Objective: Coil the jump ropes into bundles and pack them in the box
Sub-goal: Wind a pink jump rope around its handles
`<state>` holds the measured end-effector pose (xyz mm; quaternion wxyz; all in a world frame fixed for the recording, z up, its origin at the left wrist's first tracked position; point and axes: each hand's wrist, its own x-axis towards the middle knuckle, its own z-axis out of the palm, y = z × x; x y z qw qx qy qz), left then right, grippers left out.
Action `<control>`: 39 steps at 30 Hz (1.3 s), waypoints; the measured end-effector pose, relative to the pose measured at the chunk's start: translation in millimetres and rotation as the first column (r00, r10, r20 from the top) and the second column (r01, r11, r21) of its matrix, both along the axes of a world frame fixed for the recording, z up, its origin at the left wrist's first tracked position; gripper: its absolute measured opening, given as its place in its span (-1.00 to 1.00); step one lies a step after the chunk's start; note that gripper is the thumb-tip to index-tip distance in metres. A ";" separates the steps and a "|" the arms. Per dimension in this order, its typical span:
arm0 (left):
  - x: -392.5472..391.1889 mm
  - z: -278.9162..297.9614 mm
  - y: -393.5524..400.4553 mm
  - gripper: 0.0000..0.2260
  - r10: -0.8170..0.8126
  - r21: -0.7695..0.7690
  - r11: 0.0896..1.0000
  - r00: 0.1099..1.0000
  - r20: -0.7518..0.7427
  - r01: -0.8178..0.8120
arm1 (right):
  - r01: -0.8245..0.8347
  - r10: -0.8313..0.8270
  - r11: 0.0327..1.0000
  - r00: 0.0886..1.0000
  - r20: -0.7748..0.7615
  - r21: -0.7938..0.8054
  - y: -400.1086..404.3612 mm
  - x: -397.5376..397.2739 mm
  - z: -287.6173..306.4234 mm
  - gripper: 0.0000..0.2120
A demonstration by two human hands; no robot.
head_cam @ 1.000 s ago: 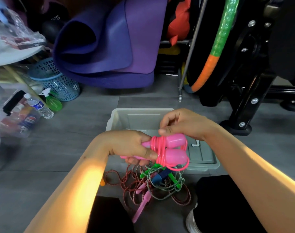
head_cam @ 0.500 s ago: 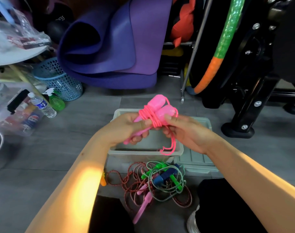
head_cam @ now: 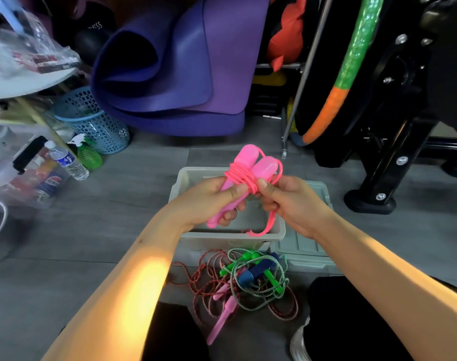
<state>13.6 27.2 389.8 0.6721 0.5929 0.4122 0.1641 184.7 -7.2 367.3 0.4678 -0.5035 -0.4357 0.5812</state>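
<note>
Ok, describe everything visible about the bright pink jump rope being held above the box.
The bright pink jump rope has two glossy plastic handles lying side by side, their rounded bulbous ends pointing up and away. Its thin pink cord is wound several times around both handles near the middle, and a loose tail hangs down toward the translucent grey plastic box below. The left hand grips the narrow handle ends, while the right hand pinches the wound cord.

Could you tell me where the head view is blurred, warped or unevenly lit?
Head view: a warm light patch falls on the left forearm; the plastic bag at upper left is blurred; wide-angle distortion bends the metal pole near the edge; the pink jump rope is sharp.
</note>
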 end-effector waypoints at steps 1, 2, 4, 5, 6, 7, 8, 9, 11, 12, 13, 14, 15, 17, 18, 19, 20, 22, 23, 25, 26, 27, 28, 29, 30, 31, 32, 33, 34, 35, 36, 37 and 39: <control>0.6 0.8 -0.6 -0.89 -0.003 0.014 1.000 1.000 0.006 0.003 | 0.007 -0.007 1.000 1.000 -0.002 0.007 0.5 0.4 1.3 -0.84; 1.2 0.6 -0.7 -0.92 0.007 0.024 1.000 1.000 0.017 -0.008 | 0.020 -0.020 1.000 1.000 0.002 0.015 0.7 0.7 1.4 -0.84; 2.5 -0.2 1.4 -0.94 0.068 -0.019 0.998 0.997 0.046 -0.067 | 0.066 -0.066 0.998 0.998 0.003 0.019 1.7 -0.8 0.3 -0.82; 2.7 -0.7 2.6 -0.94 0.097 -0.075 0.993 0.993 0.062 -0.093 | 0.094 -0.094 0.996 0.996 -0.006 0.012 1.7 -2.1 -0.4 -0.80; 3.1 -0.7 2.7 -0.91 0.109 -0.113 0.988 0.993 0.053 -0.103 | 0.125 -0.124 0.992 0.992 -0.016 0.006 2.0 -3.0 -2.0 -0.78; 2.8 -0.6 3.2 -0.85 0.110 -0.106 0.988 0.994 -0.004 -0.110 | 0.154 -0.154 0.988 0.988 -0.017 0.006 2.6 -3.6 -2.8 -0.76; 1.9 -1.5 3.5 -0.77 0.107 -0.061 0.992 0.990 -0.088 -0.112 | 0.180 -0.180 0.984 0.984 -0.008 0.013 3.6 -3.4 -3.3 -0.75; 1.6 -1.8 3.1 -0.72 0.114 -0.012 0.993 0.983 -0.145 -0.117 | 0.199 -0.199 0.980 0.980 -0.002 0.018 4.5 -2.8 -2.7 -0.75; 1.5 -1.7 2.6 -0.71 0.126 0.047 0.992 0.982 -0.139 -0.120 | 0.224 -0.224 0.975 0.974 -0.042 -0.002 6.4 -1.5 -0.4 -0.75; 1.3 -1.9 3.0 -0.73 0.128 0.060 0.991 0.985 -0.119 -0.122 | 0.222 -0.223 0.975 0.971 -0.083 -0.022 7.0 -1.1 1.5 -0.76; 0.8 -1.9 3.3 -0.74 0.133 0.053 0.990 0.987 -0.094 -0.129 | 0.208 -0.212 0.977 0.968 -0.134 -0.043 7.4 -1.0 3.6 -0.76; 0.0 -0.8 3.3 -0.75 0.137 0.020 0.991 0.989 -0.057 -0.136 | 0.187 -0.195 0.981 0.962 -0.189 -0.059 7.7 -0.7 5.3 -0.77; -1.1 -0.1 3.6 -0.74 0.140 -0.039 0.989 0.990 -0.003 -0.140 | 0.162 -0.175 0.984 0.954 -0.244 -0.070 7.9 0.0 6.6 -0.77; -3.0 1.5 4.2 -0.70 0.136 -0.162 0.980 0.985 0.105 -0.118 | 0.118 -0.136 0.990 0.938 -0.319 -0.075 7.6 1.9 7.7 -0.76; -4.0 2.5 3.9 -0.68 0.126 -0.199 0.975 0.983 0.134 -0.098 | 0.106 -0.125 0.992 0.935 -0.332 -0.076 7.2 2.2 7.4 -0.76; -4.7 2.7 3.7 -0.67 0.111 -0.220 0.972 0.984 0.141 -0.078 | 0.100 -0.121 0.992 0.935 -0.334 -0.078 6.4 1.9 6.6 -0.76; -4.9 2.3 3.4 -0.67 0.090 -0.230 0.972 0.987 0.131 -0.059 | 0.101 -0.122 0.992 0.937 -0.327 -0.080 5.9 1.4 5.3 -0.75; -3.5 0.2 2.4 -0.70 0.052 -0.223 0.974 0.995 0.087 -0.031 | 0.111 -0.128 0.991 0.949 -0.289 -0.078 5.8 1.3 3.2 -0.74; -2.4 -1.2 2.0 -0.75 0.046 -0.216 0.976 0.996 0.072 -0.029 | 0.112 -0.128 0.991 0.956 -0.265 -0.073 6.3 1.7 3.2 -0.74; -1.6 -3.2 1.5 -0.80 0.061 -0.225 0.974 0.994 0.089 -0.040 | 0.098 -0.112 0.993 0.963 -0.244 -0.066 8.0 3.6 5.2 -0.75; -2.4 -3.0 1.6 -0.77 0.069 -0.236 0.971 0.991 0.117 -0.040 | 0.084 -0.099 0.994 0.961 -0.257 -0.067 8.3 4.5 6.9 -0.75; -3.8 -2.7 2.2 -0.74 0.072 -0.243 0.969 0.987 0.147 -0.034 | 0.071 -0.087 0.995 0.956 -0.280 -0.067 8.2 4.8 8.2 -0.76; -4.6 -2.1 2.7 -0.72 0.070 -0.246 0.969 0.983 0.171 -0.026 | 0.060 -0.077 0.996 0.950 -0.302 -0.066 7.9 5.1 8.8 -0.76; -5.3 -2.4 3.1 -0.71 0.066 -0.244 0.969 0.981 0.184 -0.020 | 0.054 -0.071 0.997 0.947 -0.315 -0.064 7.4 5.2 8.8 -0.76; -5.3 -2.3 2.9 -0.71 0.063 -0.241 0.970 0.980 0.186 -0.017 | 0.052 -0.068 0.997 0.949 -0.308 -0.060 7.0 4.8 8.9 -0.76; -4.8 -3.0 2.7 -0.71 0.066 -0.239 0.971 0.981 0.185 -0.020 | 0.054 -0.067 0.997 0.958 -0.277 -0.054 7.2 4.6 8.7 -0.75; -3.9 -3.4 2.4 -0.72 0.074 -0.240 0.970 0.980 0.185 -0.028 | 0.056 -0.065 0.997 0.972 -0.225 -0.049 7.5 4.6 8.5 -0.74; -2.9 -4.0 2.6 -0.72 0.086 -0.244 0.969 0.979 0.187 -0.038 | 0.053 -0.059 0.998 0.985 -0.160 -0.046 7.6 4.5 8.5 -0.72; -2.4 -3.8 2.9 -0.72 0.102 -0.249 0.967 0.976 0.192 -0.052 | 0.044 -0.048 0.998 0.995 -0.085 -0.046 7.6 4.4 8.9 -0.70; -2.3 -3.7 3.8 -0.72 0.121 -0.253 0.965 0.973 0.197 -0.068 | 0.032 -0.032 0.998 0.999 -0.006 -0.051 7.3 4.1 9.6 -0.68; -2.5 -3.2 4.7 -0.72 0.141 -0.255 0.963 0.970 0.198 -0.088 | 0.016 -0.012 0.998 0.998 0.066 -0.062 6.7 3.9 9.9 -0.68; -2.8 -3.6 5.8 -0.74 0.163 -0.252 0.961 0.967 0.196 -0.111 | -0.003 0.013 0.996 0.993 0.115 -0.085 5.5 3.3 10.1 -0.70; -3.2 -4.2 6.8 -0.78 0.198 -0.231 0.960 0.964 0.175 -0.156 | -0.046 0.069 0.988 0.985 0.158 -0.148 2.0 0.7 10.2 -0.76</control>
